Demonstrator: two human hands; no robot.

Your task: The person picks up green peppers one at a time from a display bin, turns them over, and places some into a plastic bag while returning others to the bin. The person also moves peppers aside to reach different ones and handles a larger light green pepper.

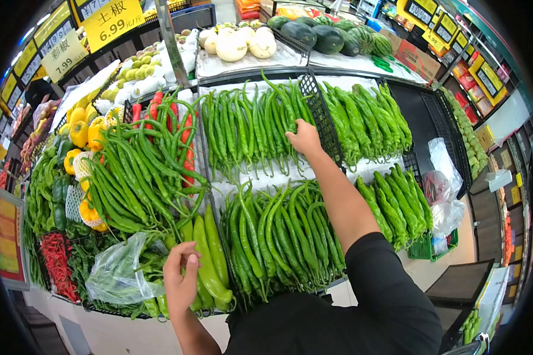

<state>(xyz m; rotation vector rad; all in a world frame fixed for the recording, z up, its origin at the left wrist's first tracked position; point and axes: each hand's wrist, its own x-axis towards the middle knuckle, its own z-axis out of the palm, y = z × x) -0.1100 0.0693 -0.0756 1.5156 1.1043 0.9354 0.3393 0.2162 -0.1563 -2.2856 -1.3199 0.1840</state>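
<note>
My right hand [305, 137] is at the right part of the upper row of long green peppers [249, 121], its fingers curled against one of them beside a black divider. Whether it grips that pepper is hard to make out. My left hand [181, 275] hovers over the light green peppers [210, 266] at the front, fingers loosely bent and thumb apart, with nothing in it. Left of that hand lies a clear plastic bag [121, 269] with greens around it. A loose pile of long green peppers [130, 177] rests farther left, and another row [278, 231] lies nearer my body.
Wrinkled green peppers [364, 121] fill the section right of the black divider [321, 112]. Red peppers [188, 142] and yellow peppers [80, 133] are at the left. Melons [237, 44] sit at the back. Plastic bags [447, 207] hang at the right above a green basket [420, 248].
</note>
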